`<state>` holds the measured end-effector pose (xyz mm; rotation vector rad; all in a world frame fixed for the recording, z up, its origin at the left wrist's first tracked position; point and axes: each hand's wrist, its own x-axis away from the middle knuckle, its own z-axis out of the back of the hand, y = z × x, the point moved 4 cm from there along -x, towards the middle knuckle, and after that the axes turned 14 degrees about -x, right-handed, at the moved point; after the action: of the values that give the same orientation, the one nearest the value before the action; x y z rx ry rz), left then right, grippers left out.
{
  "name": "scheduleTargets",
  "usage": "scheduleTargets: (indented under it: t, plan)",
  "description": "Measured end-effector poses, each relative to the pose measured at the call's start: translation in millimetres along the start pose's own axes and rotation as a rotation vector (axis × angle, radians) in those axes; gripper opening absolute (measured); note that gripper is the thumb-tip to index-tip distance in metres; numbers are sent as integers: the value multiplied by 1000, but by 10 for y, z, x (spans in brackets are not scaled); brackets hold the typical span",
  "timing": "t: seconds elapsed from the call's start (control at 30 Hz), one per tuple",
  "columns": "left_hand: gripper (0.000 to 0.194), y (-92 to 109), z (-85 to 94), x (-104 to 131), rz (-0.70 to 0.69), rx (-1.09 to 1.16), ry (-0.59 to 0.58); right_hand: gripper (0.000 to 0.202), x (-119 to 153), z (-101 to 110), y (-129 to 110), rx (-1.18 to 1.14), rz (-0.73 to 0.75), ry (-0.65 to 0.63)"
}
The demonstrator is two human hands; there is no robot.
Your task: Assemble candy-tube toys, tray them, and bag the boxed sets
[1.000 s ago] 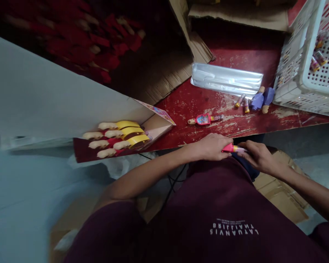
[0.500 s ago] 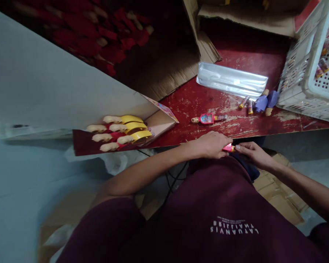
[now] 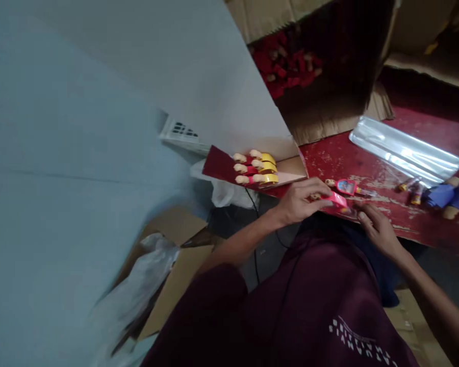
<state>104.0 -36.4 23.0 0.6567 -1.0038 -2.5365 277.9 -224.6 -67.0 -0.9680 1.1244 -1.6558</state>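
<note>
My left hand (image 3: pixel 306 200) is closed on a pink toy (image 3: pixel 338 200) at the front edge of the red table, its fingers over the toy's left end. A clear part shows at the toy's right end. Close to that end is my right hand (image 3: pixel 373 221), thumb and fingers pressed together; whether they pinch the clear part is hidden. Just behind lies a second pink toy (image 3: pixel 347 187) with a round printed face and a clear tube. To the left, a small open box (image 3: pixel 296 167) holds several yellow and red toys (image 3: pixel 266 166) with pale heads.
Clear plastic bags (image 3: pixel 405 148) lie on the red table (image 3: pixel 329 155), near small tubes (image 3: pixel 416 196) and purple toys (image 3: pixel 439 195). Behind, a cardboard box (image 3: pixel 325 120) holds red pieces. An open carton (image 3: pixel 183 285) with plastic stands on the floor at left.
The view has swung left, so the table things appear further right. Both hands have come up from below the table edge to over it, with the pink toy now more visible in my left hand.
</note>
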Motion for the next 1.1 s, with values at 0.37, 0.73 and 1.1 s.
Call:
scheduleTargets:
  t: [0.37,0.73,1.1]
  plan:
    - [22,-974,1017,-182,178,-851,-238,61,-908,-398,313,920,178,-43]
    - [23,-1317,580,-211,178,-922,-462,58,-852,-353,178,781,183,49]
    - [22,-1143,836,-285,325,-994,-331,56,-817,-690,-509,141,307,452]
